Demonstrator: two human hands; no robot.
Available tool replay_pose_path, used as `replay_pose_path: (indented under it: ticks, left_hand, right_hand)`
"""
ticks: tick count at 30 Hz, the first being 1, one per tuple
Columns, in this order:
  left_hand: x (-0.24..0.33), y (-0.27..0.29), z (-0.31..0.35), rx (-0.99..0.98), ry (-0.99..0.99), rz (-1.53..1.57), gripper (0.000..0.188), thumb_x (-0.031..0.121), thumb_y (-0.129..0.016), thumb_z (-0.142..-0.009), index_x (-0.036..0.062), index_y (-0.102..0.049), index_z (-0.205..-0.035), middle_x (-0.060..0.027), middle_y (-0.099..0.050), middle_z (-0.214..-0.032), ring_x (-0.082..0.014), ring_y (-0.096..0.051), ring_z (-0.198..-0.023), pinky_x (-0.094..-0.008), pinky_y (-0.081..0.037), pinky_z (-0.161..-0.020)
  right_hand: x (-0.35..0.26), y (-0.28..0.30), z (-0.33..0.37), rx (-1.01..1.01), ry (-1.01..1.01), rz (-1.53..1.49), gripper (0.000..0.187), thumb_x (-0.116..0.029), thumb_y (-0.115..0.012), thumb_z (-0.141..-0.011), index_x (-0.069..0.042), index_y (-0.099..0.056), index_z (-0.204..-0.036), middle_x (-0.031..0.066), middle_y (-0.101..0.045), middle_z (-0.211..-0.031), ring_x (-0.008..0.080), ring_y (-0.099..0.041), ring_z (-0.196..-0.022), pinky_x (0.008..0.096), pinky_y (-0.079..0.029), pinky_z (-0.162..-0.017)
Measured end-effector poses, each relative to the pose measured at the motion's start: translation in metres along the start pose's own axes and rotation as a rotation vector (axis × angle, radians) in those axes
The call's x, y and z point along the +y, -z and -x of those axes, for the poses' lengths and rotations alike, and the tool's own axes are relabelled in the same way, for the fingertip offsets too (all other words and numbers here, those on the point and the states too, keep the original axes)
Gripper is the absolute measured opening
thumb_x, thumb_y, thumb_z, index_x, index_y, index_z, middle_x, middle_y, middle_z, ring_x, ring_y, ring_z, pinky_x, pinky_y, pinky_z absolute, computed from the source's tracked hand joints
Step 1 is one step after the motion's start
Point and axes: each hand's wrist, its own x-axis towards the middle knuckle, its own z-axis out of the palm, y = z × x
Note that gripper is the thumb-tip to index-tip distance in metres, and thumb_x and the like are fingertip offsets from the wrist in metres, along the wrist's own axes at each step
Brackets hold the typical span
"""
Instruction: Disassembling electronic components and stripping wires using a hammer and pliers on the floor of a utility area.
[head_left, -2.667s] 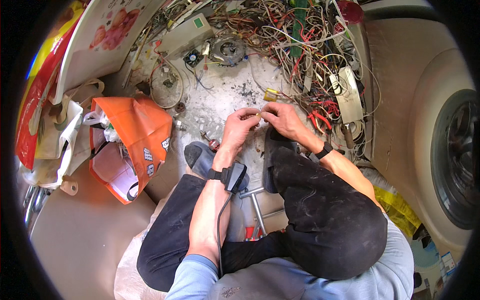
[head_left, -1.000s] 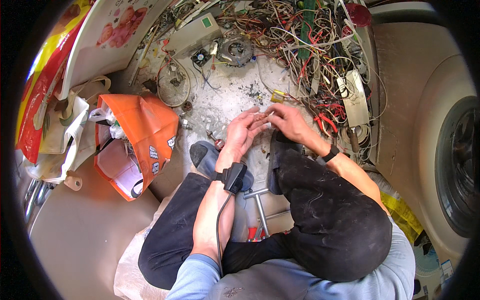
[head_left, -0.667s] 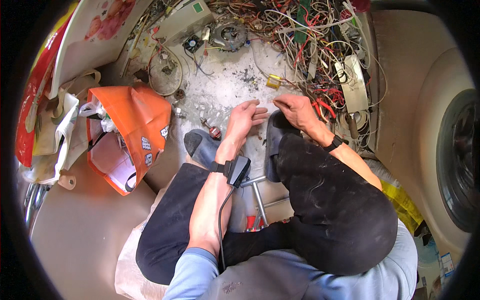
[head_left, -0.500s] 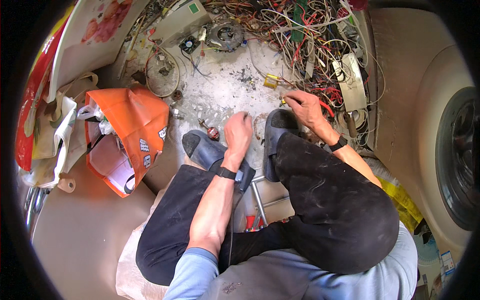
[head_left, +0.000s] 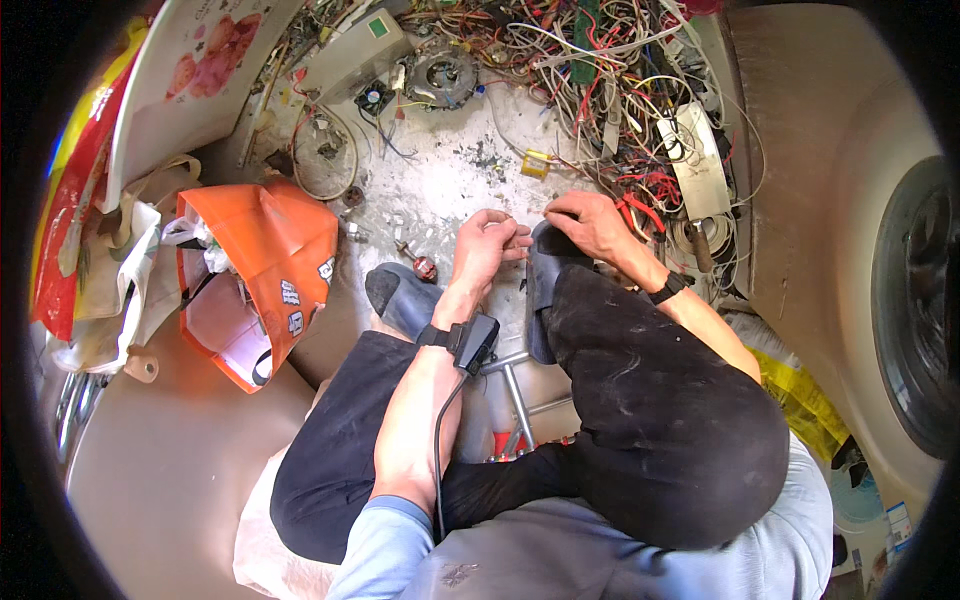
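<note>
The person sat low with both knees drawn up, and the dark slip-on sandal (head_left: 545,285) on the right foot served as the marker for everything else. The left hand (head_left: 485,245) hovered just left of the sandal's toe, its fingers curled in toward the thumb as if pinching something small and pale; the piece was too tiny to make out, so what it was cannot be told. The right hand (head_left: 590,222) lay just above the sandal's toe, fingers bent downward and nearly meeting the left fingertips; whether it gripped anything could not be seen. A black boxy device (head_left: 472,340) was strapped at the left wrist, left of the sandal, with a black cable running down the forearm. A small yellow rectangular component (head_left: 535,163) lay on the pale speckled floor above the sandal. Beyond it spread a tangled heap of red, white and green wires (head_left: 600,80). Far left of the sandal sat a crumpled orange plastic bag (head_left: 265,250).
</note>
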Motion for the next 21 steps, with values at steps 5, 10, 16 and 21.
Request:
replay_pose_path:
  ticks: [5,10,16,21]
  left_hand:
    - [0.050,-0.016,0.028,-0.156,-0.117,-0.119,0.047,0.008,-0.057,-0.103,-0.0089,-0.048,-0.145,-0.0213,-0.070,-0.117,-0.0267,-0.073,-0.096,-0.0351,-0.062,-0.079]
    - [0.103,-0.036,0.076,-0.172,-0.297,-0.316,0.040,0.012,-0.059,-0.103,-0.0078,-0.058,-0.138,-0.0181,-0.072,-0.117,-0.0245,-0.074,-0.098,-0.0334,-0.063,-0.084]
    - [0.151,-0.058,0.131,-0.179,-0.487,-0.274,0.031,0.019,-0.057,-0.105,-0.0086,-0.066,-0.116,-0.0138,-0.074,-0.099,-0.0188,-0.073,-0.081,-0.0314,-0.063,-0.072]
    - [0.206,-0.080,0.209,0.098,-0.735,-0.427,0.027,0.016,-0.058,-0.102,-0.0095,-0.069,-0.100,-0.0139,-0.074,-0.088,-0.0186,-0.071,-0.070,-0.0313,-0.060,-0.063]
  right_hand:
    - [-0.035,0.020,-0.028,-0.139,0.031,0.012,0.027,-0.031,-0.064,-0.093,-0.010,-0.078,-0.103,0.0190,-0.073,-0.094,0.0384,-0.070,-0.088,0.0483,-0.055,-0.078]
    - [-0.100,0.065,-0.041,-0.097,-0.026,-0.054,0.031,-0.029,-0.065,-0.089,-0.013,-0.078,-0.112,0.0201,-0.074,-0.101,0.0397,-0.071,-0.093,0.0478,-0.056,-0.082]
    - [-0.168,0.133,-0.032,-0.039,0.246,0.105,0.035,-0.034,-0.063,-0.093,-0.009,-0.077,-0.113,0.0187,-0.075,-0.104,0.0383,-0.071,-0.096,0.0469,-0.056,-0.085]
    - [-0.242,0.167,0.000,0.025,0.274,-0.187,0.047,-0.037,-0.071,-0.096,-0.001,-0.064,-0.125,0.0231,-0.072,-0.107,0.0312,-0.073,-0.094,0.0414,-0.057,-0.084]
